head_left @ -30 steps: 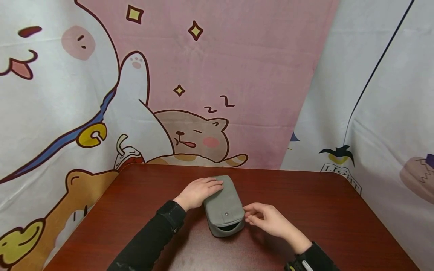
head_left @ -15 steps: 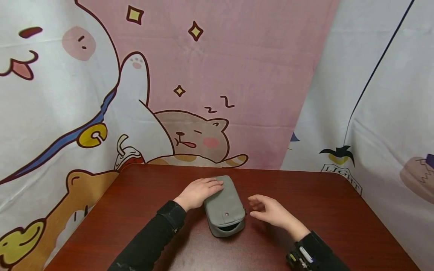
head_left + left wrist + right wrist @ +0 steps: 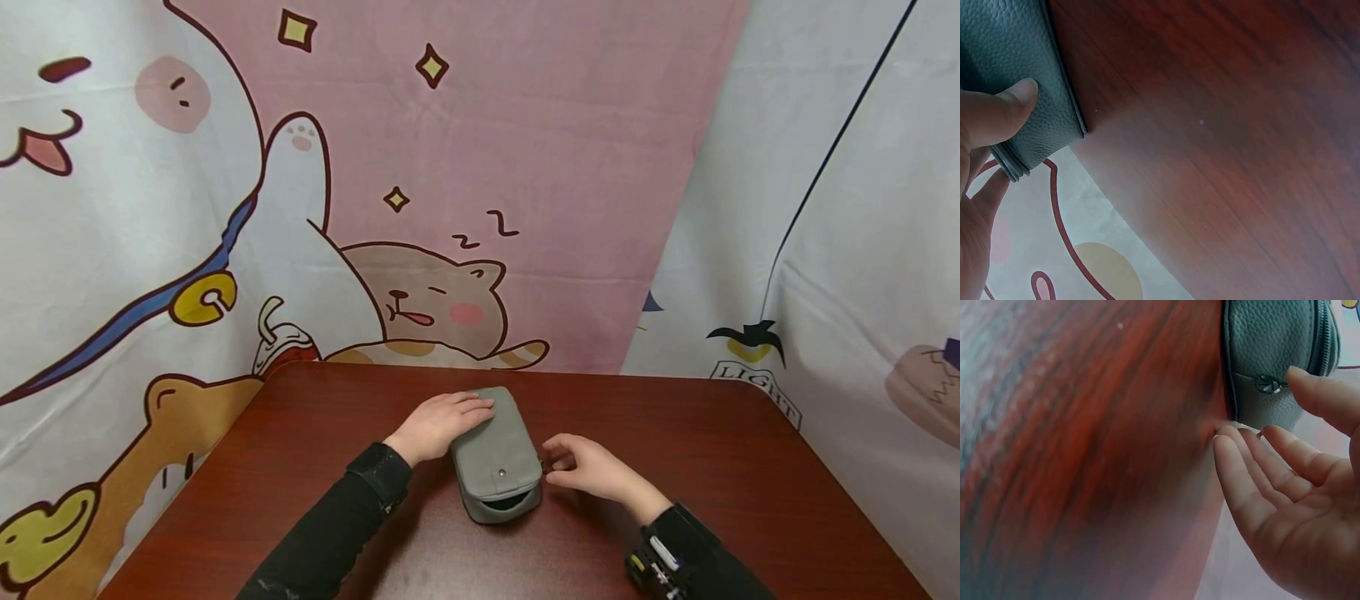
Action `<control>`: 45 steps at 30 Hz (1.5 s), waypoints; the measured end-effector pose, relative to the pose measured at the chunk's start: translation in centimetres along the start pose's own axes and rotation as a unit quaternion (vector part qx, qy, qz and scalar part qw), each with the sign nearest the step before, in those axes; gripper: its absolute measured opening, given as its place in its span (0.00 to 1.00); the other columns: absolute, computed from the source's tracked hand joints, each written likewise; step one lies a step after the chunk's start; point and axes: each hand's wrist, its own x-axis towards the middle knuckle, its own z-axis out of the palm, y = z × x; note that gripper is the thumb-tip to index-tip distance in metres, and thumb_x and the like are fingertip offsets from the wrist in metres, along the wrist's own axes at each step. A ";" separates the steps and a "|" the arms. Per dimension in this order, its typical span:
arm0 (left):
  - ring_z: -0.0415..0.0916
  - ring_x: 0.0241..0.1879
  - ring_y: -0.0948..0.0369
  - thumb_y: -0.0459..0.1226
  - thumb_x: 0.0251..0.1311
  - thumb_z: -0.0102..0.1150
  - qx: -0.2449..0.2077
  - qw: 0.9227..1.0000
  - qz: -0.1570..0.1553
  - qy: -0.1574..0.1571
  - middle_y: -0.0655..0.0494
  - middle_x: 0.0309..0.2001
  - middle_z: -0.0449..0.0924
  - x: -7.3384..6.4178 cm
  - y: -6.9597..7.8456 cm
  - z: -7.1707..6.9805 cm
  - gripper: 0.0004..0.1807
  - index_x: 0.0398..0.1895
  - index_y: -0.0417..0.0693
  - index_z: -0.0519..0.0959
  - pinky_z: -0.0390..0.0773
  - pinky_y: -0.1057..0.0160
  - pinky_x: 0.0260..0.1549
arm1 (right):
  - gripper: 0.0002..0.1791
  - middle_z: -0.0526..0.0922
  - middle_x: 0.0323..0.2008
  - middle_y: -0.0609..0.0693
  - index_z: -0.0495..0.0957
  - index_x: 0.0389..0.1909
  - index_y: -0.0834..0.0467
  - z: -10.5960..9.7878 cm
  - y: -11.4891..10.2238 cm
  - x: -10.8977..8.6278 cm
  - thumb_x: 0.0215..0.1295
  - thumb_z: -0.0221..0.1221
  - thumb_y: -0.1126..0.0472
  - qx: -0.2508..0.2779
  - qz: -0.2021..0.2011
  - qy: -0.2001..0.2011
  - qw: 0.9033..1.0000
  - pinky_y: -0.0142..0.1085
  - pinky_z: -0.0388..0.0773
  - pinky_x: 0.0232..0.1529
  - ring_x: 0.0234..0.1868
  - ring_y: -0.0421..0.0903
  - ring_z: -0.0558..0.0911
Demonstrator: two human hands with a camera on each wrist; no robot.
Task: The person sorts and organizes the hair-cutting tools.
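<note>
A grey-green leather-look zippered bag (image 3: pixel 497 458) lies on the table, its near end gaping to show a dark inside. My left hand (image 3: pixel 442 427) holds its far left part, fingers across the top; the left wrist view has the thumb (image 3: pixel 1013 103) pressed on the bag's side. Just off the bag's right side is my right hand (image 3: pixel 596 471), fingers loosely bent with nothing between them. The right wrist view shows the thumb tip (image 3: pixel 1297 374) close to a small metal ring (image 3: pixel 1269 384) on the bag's side, below the zipper (image 3: pixel 1324 340).
The dark red-brown table (image 3: pixel 330 417) extends on both sides of the bag. Behind it hangs a cloth (image 3: pixel 585 167) printed with cartoon animals. A small device (image 3: pixel 656 567) is strapped to the right sleeve.
My right hand moved away from the bag's right side, its fingers spreading, then came back slightly closer to it. The left hand and the bag have stayed in place.
</note>
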 end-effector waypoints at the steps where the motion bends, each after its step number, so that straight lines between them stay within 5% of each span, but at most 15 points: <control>1: 0.63 0.69 0.55 0.25 0.56 0.68 0.000 1.000 0.000 0.000 0.57 0.70 0.67 0.0 0.0 0.0 0.37 0.69 0.53 0.70 0.65 0.55 0.65 | 0.23 0.80 0.49 0.60 0.74 0.54 0.68 0.1 0.0 0.1 0.62 0.67 0.61 -0.002 0.000 0.001 1.000 0.43 0.79 0.46 0.47 0.56 0.82; 7: 0.63 0.69 0.56 0.26 0.57 0.67 -0.001 1.000 -0.001 -0.002 0.57 0.70 0.67 0.0 -0.1 0.1 0.36 0.69 0.53 0.70 0.65 0.55 0.65 | 0.15 0.83 0.41 0.52 0.76 0.47 0.62 0.7 -0.1 0.5 0.62 0.66 0.63 -0.011 0.003 0.004 1.000 0.35 0.78 0.38 0.42 0.49 0.82; 25: 0.63 0.69 0.56 0.26 0.56 0.68 -0.004 1.000 -0.004 -0.002 0.57 0.70 0.67 0.1 -0.2 0.2 0.36 0.69 0.53 0.70 0.65 0.55 0.65 | 0.06 0.77 0.24 0.46 0.75 0.33 0.60 1.5 -0.9 0.8 0.62 0.64 0.68 0.003 0.037 0.019 0.999 0.33 0.74 0.23 0.22 0.42 0.76; 45: 0.64 0.68 0.55 0.27 0.59 0.66 0.018 1.000 0.004 -0.010 0.57 0.70 0.68 0.2 0.2 -0.1 0.34 0.69 0.52 0.71 0.67 0.55 0.63 | 0.06 0.79 0.27 0.44 0.76 0.31 0.55 0.4 -0.3 -0.9 0.69 0.60 0.63 -0.034 -0.029 0.030 0.999 0.33 0.75 0.27 0.26 0.37 0.77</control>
